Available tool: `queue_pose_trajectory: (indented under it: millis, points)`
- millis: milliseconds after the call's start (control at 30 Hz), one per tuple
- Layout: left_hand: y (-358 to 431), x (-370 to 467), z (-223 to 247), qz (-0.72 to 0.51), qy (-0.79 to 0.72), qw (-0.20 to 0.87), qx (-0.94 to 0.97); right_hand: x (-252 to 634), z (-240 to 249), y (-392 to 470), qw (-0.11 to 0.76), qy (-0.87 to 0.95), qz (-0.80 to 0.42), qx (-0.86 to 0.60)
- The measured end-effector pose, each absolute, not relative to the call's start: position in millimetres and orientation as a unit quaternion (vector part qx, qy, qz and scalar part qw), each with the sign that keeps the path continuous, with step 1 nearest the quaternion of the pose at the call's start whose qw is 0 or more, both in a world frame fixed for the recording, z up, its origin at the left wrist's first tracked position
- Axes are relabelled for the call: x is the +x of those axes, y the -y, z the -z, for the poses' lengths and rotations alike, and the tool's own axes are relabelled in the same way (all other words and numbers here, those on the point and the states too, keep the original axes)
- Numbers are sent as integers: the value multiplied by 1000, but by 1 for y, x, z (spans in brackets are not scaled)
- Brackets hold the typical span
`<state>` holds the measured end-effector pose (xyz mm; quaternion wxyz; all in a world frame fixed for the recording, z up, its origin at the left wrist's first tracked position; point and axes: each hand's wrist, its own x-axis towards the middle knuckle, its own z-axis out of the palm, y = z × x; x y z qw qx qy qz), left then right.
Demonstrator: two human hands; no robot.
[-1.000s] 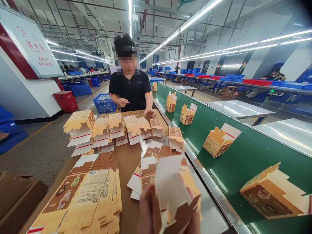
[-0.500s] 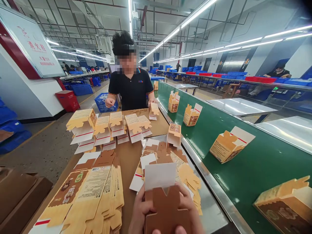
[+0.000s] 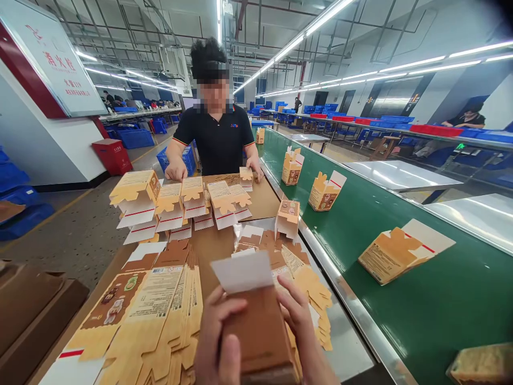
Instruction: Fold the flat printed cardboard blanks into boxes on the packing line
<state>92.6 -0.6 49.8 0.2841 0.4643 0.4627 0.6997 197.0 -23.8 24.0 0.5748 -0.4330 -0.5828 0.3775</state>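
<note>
Close in front of me is a small brown carton with a white flap standing up at its far end. My left hand grips its left side, thumb on the brown face. Along the right side lies my right hand, its fingers bent against the edge. Beneath and beyond the hands, flat carton blanks are spread on a metal surface. To the left lies a thick stack of printed blanks. One formed carton stands past the loose blanks.
Several formed cartons are piled at the table's far left. A green conveyor belt runs along the right, carrying cartons such as this one. Opposite me stands a co-worker, one hand near a carton. Brown cardboard boxes sit at lower left.
The carton in my hands has turned and tilted; its notched brown tabs no longer show and a plain brown face does. The belt cartons have shifted toward me. The co-worker's hand has lowered.
</note>
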Motion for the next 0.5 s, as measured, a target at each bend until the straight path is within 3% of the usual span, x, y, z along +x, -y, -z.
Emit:
queue_pose_trajectory:
  millis: [133,267,500]
  points:
    - [-24,76,-31,-651,-514,382,407,226,-19,20,535,514,-482,-466]
    - [-41,76,13,-545,-616,333,461,260,-44,-42,546,413,-485,-544]
    - [-54,75,69,-462,-689,216,514,262,-81,-235,507,460,-386,-619]
